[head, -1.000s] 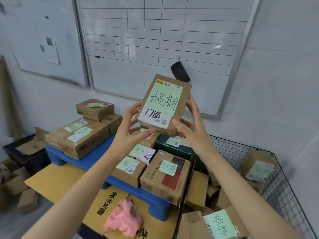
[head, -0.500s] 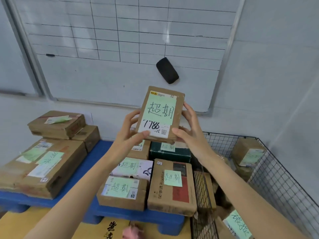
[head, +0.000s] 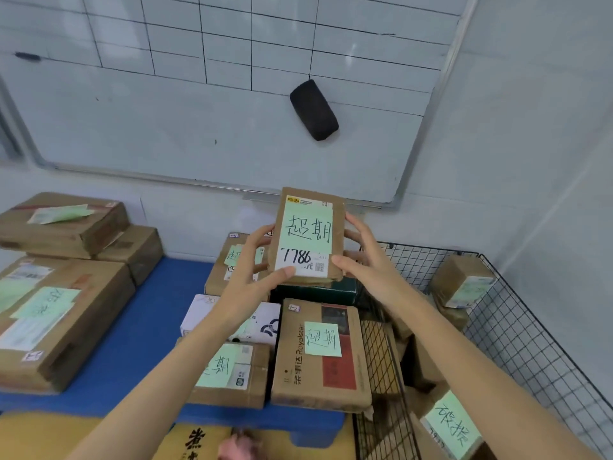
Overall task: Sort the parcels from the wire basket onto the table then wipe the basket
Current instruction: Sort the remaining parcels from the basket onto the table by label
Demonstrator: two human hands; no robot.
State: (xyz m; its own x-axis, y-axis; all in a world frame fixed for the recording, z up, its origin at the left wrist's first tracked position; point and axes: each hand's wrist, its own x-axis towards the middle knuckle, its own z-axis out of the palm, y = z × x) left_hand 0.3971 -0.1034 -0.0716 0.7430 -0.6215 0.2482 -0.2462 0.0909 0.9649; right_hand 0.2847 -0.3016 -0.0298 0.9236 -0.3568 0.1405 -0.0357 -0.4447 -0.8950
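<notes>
Whiteboard (head: 166, 127) with one eraser (head: 313, 109) behind one parcel (head: 306, 234) between two hands (head: 255, 270) (head: 368, 267)

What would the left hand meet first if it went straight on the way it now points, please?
Beyond the 1786 parcel that the left hand grips, probably the brown parcel behind on the blue table; depth is unclear.

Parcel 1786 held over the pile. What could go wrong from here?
The left hand and right hand hold the parcel near its edges; it may slip onto the dark green box below. The blue table is crowded there; stacked on top, the parcel could slide toward the wire basket.
</notes>
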